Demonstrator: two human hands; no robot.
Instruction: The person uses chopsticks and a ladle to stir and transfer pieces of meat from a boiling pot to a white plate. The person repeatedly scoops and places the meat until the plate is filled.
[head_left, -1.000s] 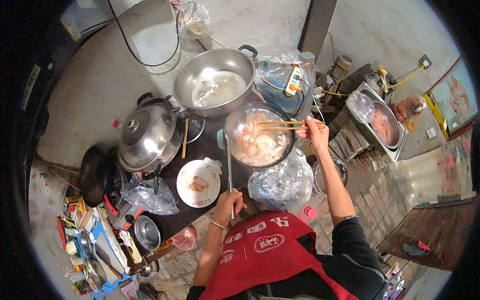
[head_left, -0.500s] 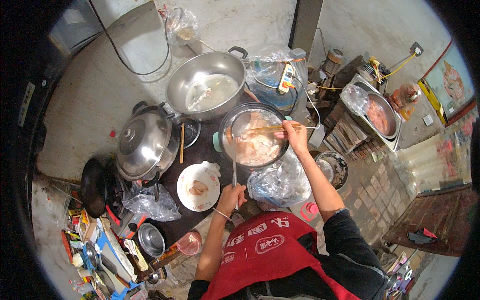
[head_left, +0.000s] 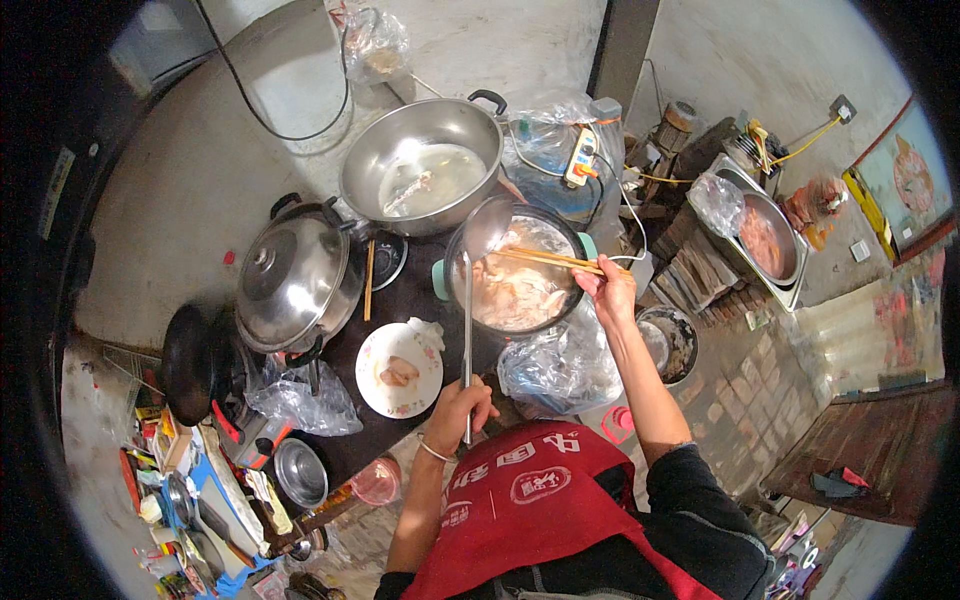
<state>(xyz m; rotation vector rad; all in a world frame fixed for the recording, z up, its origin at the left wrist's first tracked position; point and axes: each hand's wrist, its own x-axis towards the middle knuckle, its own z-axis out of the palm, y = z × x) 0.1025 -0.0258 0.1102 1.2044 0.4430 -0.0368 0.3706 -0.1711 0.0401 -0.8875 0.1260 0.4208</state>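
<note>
A dark round pot with pale green handles (head_left: 439,281) stands on the dark table in front of me. Pale pieces of food (head_left: 520,294), which look like meat, lie in cloudy liquid inside it. My left hand (head_left: 462,412) is wrapped round the long metal handle of a ladle. The round bowl of the ladle (head_left: 487,228) is over the pot's far left rim. In my right hand (head_left: 608,292) is a pair of chopsticks (head_left: 548,258), pointing left across the pot. Their tips are close to the food and the ladle. Left of my left hand, a white bowl (head_left: 372,345) contains a brownish-pale piece.
Behind the pot stands a big steel pot (head_left: 352,190) with liquid. A lidded steel pot (head_left: 300,265) is on the left, beside another pair of chopsticks (head_left: 369,280). Clear plastic bags (head_left: 560,365) lie near the right front. A power strip (head_left: 580,157) with cords hangs behind.
The ladle's bowl has moved away from me, up toward the pot's far rim. My right hand has shifted slightly right and nearer, and the chopsticks now slant more. The whole view has shifted a little.
</note>
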